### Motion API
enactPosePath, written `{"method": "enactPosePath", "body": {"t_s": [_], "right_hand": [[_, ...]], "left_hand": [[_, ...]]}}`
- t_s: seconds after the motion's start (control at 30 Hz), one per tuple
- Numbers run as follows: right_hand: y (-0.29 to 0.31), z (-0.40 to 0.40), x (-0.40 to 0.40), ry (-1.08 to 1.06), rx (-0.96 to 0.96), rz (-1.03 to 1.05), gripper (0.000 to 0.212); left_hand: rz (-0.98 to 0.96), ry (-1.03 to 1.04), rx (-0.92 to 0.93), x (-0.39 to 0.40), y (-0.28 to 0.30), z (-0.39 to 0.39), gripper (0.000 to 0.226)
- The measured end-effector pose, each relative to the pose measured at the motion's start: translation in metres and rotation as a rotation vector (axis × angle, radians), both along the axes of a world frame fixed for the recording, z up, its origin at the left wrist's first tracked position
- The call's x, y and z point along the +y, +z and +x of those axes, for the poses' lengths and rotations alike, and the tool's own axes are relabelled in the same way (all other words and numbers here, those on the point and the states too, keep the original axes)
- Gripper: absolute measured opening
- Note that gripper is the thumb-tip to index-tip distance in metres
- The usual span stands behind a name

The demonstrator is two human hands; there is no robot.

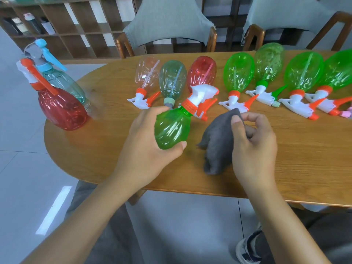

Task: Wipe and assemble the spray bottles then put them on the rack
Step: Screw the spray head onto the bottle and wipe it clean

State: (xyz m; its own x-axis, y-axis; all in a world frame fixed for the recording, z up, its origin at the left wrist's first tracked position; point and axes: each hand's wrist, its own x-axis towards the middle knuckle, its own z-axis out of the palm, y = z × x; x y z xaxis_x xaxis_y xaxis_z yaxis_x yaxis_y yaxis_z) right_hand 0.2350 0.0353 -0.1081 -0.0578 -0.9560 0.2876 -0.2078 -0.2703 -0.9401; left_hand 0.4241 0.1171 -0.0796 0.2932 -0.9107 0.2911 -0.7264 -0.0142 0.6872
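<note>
One view only: head-worn wide-angle cam, looking fwd and steeply down from above the near edge of a wooden table (285,159). Both forearms enter from the bottom of frame, the left hand (150,145) and right hand (253,147) close to the lens, approx. centre. The table's rounded left end and near edge curve w/ lens distortion; its right side runs out of frame. Farther off, along the top: two chairs (167,23) and a shelf unit (66,29) behind the table. Below the table edge: floor, the person's legs, one shoe (247,246) at bottom right. No second view to share w/.
</note>
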Motion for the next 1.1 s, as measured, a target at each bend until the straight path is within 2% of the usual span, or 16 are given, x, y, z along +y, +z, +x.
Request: {"method": "enactPosePath", "body": {"t_s": [0.2, 0.33, 0.43, 0.67, 0.8, 0.9, 1.1], "right_hand": [[-0.005, 0.001, -0.011, -0.001, -0.282, 0.2, 0.01], [-0.007, 0.005, -0.013, 0.095, -0.504, 0.285, 0.013], [-0.006, 0.007, -0.012, 0.148, -0.571, 0.264, 0.016], [-0.006, 0.012, -0.003, 0.252, -0.637, 0.105, 0.013], [-0.002, 0.013, 0.001, 0.281, -0.668, 0.095, 0.011], [-0.001, 0.011, 0.001, 0.255, -0.599, 0.036, 0.022], [-0.012, 0.009, -0.005, 0.243, -0.385, 0.041, 0.022]], "left_hand": [[0.062, -0.123, 0.331, 0.006, 0.003, -0.003, 0.049], [0.069, -0.152, 0.379, 0.006, 0.002, -0.005, 0.042], [0.079, -0.174, 0.383, 0.005, 0.002, -0.005, 0.038], [0.117, -0.235, 0.385, 0.005, 0.002, -0.011, 0.036], [0.13, -0.258, 0.418, 0.006, 0.003, -0.016, 0.034], [0.129, -0.247, 0.407, 0.006, 0.003, -0.02, 0.034], [0.125, -0.133, 0.423, 0.004, 0.001, -0.029, 0.03]]}}
